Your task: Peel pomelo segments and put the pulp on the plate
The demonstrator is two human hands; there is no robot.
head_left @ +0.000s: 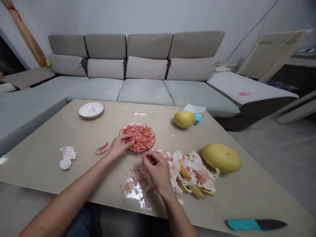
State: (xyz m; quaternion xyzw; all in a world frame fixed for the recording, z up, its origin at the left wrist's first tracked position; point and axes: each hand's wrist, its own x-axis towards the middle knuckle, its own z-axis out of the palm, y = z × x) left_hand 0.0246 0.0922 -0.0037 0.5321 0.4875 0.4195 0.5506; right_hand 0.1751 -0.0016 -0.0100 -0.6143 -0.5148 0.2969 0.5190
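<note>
A round plate (121,132) with a dark rim holds a heap of pinkish-red pomelo pulp (142,135). Over its left side reaches my left hand (119,146), fingers and thumb apart, close to the pulp. My right hand (158,171) is just below the plate's near edge, above scattered membrane scraps (138,179). Its fingers are curled in a pinch; whether a small scrap is between them I cannot make out. One unpeeled pomelo segment (101,148) lies left of my left hand. To the right of my right hand spreads a pile of yellow peel and white pith (195,177).
Two whole yellow pomelos, a larger one (221,158) and a smaller one (184,119), lie at the right, by a tissue pack (197,113). A turquoise-handled knife (255,224) rests at the near right. A white plate (91,109) and crumpled tissue (67,157) are left.
</note>
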